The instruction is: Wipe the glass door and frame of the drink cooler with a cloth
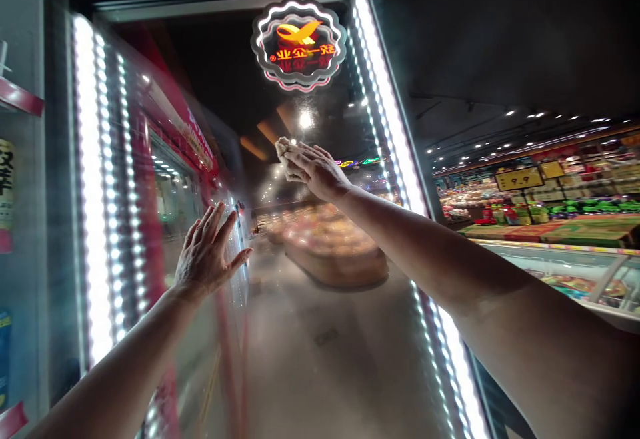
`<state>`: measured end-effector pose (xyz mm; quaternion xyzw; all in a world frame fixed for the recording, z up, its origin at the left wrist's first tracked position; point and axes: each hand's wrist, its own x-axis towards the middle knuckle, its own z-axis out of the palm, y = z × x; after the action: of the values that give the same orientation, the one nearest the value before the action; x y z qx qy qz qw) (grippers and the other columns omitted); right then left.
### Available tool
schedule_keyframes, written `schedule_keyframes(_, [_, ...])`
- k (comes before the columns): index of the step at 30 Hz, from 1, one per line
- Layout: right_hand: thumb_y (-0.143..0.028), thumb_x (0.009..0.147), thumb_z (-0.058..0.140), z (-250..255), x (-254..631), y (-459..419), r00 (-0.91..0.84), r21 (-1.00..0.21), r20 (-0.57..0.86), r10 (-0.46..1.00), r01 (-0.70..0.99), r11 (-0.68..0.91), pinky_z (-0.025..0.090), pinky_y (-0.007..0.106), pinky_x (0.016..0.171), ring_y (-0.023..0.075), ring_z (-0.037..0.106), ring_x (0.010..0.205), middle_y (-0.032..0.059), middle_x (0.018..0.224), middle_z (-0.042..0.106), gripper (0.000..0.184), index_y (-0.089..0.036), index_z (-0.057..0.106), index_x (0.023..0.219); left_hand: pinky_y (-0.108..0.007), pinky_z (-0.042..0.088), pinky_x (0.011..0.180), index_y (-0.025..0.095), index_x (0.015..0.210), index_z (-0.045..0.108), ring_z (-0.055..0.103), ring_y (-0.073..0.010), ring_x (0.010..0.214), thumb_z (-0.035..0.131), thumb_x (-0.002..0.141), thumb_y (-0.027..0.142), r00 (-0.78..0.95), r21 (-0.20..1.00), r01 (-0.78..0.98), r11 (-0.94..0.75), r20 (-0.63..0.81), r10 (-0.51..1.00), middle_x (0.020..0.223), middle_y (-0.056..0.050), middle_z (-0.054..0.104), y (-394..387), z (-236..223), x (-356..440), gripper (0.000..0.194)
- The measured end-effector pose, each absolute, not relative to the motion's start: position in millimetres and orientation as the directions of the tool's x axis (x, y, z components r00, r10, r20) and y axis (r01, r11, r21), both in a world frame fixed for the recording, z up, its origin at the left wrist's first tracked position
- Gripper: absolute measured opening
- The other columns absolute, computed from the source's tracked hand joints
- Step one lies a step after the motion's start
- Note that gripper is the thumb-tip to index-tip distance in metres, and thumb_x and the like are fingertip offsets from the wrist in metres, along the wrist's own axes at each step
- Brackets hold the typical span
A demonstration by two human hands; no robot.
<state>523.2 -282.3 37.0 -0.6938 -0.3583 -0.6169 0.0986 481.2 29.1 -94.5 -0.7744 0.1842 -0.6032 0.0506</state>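
The cloth [284, 152] is small, pale beige and crumpled, with a fuzzy, uneven edge showing past the fingertips. It is at the upper middle of the glass [310, 339], below the badge [299, 44]; whether it lies flat against the pane cannot be told.

The right hand [317, 171] holds the cloth, its fingers only slightly bent and close together over it, the arm reaching up from the lower right. The left hand [207, 252] is empty and wide open, fingers spread and thumb out to the side, lower and farther left; whether it touches the glass is unclear.

The badge has a scalloped, glowing rim, an orange emblem and characters that read backwards. Bright light strips [93, 192] run down both sides of the glass in dotted rows. Behind it, blurred, are a red-framed cabinet front [200, 149] and a rounded display [330, 245] on the floor. Outside the frame at right, a yellow price sign [519, 179] stands above packaged goods, near a glass-topped freezer [565, 269].
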Motion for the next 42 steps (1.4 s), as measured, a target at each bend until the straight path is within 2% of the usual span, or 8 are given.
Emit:
schedule_keyframes(4, [-0.026,0.105,0.048,46,528,-281,-0.021,0.202,0.970,0.241,0.621,-0.757,0.033,0.051,0.128,0.0212,0.044,0.152,-0.0020,0.158,0.055,0.042,-0.034,0.060,0.145,-0.052,0.026,0.128,0.027,0.165,0.030,0.024,-0.0320,0.160,0.051,0.095,0.065,0.179,-0.320,-0.205,-0.925,0.917,-0.357,0.174,-0.013,0.024,28,-94,480,0.082])
schedule_keyframes(10, [-0.019,0.101,0.051,44,527,-272,-0.013,0.265,0.945,0.326,0.614,-0.744,0.032,0.052,0.129,0.0237,0.041,0.154,-0.0001,0.159,0.054,0.048,-0.030,0.059,0.147,-0.050,0.027,0.127,0.027,0.163,0.036,0.027,-0.0308,0.159,0.049,0.097,0.065,0.165,-0.336,-0.206,-0.919,0.914,-0.371,0.173,-0.012,0.027,31,-92,480,0.077])
schedule_keyframes(15, [-0.020,0.102,0.050,51,525,-256,-0.011,0.169,0.979,0.205,0.606,-0.777,0.032,0.052,0.129,0.0246,0.043,0.153,0.0034,0.160,0.054,0.045,-0.028,0.061,0.145,-0.051,0.034,0.120,0.029,0.155,0.050,0.039,-0.0304,0.153,0.043,0.101,0.060,0.211,-0.318,-0.174,-0.932,0.912,-0.350,0.169,-0.011,0.037,33,-84,474,0.063])
schedule_keyframes(19, [-0.023,0.103,0.052,47,524,-241,-0.013,0.272,0.942,0.335,0.613,-0.742,0.032,0.046,0.130,0.0209,0.041,0.154,-0.0004,0.160,0.053,0.044,-0.030,0.060,0.146,-0.056,0.036,0.115,0.029,0.153,0.053,0.044,-0.0325,0.148,0.042,0.102,0.056,0.255,-0.313,-0.142,-0.939,0.905,-0.340,0.168,-0.012,0.038,32,-81,470,0.058])
schedule_keyframes(26, [-0.022,0.103,0.050,53,527,-239,-0.028,0.219,0.967,0.255,0.603,-0.767,0.032,0.053,0.129,0.0245,0.042,0.154,0.0002,0.160,0.054,0.045,-0.031,0.061,0.145,-0.064,0.016,0.126,0.032,0.158,0.046,0.027,-0.0336,0.157,0.047,0.099,0.065,0.273,-0.169,-0.112,-0.979,0.942,-0.194,0.173,-0.010,0.029,50,-75,467,0.068])
schedule_keyframes(31, [-0.022,0.103,0.051,46,523,-233,-0.018,0.332,0.913,0.408,0.615,-0.716,0.030,0.050,0.131,0.0209,0.040,0.155,-0.0025,0.160,0.053,0.046,-0.035,0.059,0.146,-0.069,0.010,0.128,0.026,0.164,0.034,0.007,-0.0370,0.163,0.047,0.092,0.077,0.296,0.052,-0.088,-0.995,0.955,0.024,0.177,-0.014,0.009,93,-64,465,0.089])
schedule_keyframes(37, [-0.019,0.101,0.048,50,525,-220,0.009,0.259,0.944,0.331,0.601,-0.756,0.026,0.057,0.132,0.0248,0.034,0.158,-0.0014,0.164,0.048,0.052,-0.034,0.054,0.150,-0.069,0.011,0.128,0.026,0.167,0.023,-0.002,-0.0348,0.164,0.041,0.095,0.076,0.370,0.084,-0.069,-0.994,0.928,0.053,0.177,-0.012,-0.001,113,-63,458,0.090])
schedule_keyframes(42, [-0.018,0.100,0.047,48,525,-199,-0.008,0.361,0.897,0.443,0.594,-0.719,0.022,0.057,0.133,0.0266,0.031,0.160,-0.0010,0.165,0.046,0.053,-0.030,0.054,0.151,-0.069,0.009,0.128,0.025,0.168,0.020,-0.002,-0.0331,0.164,0.044,0.096,0.073,0.391,0.099,-0.053,-0.994,0.918,0.070,0.177,-0.012,-0.002,109,-62,456,0.090])
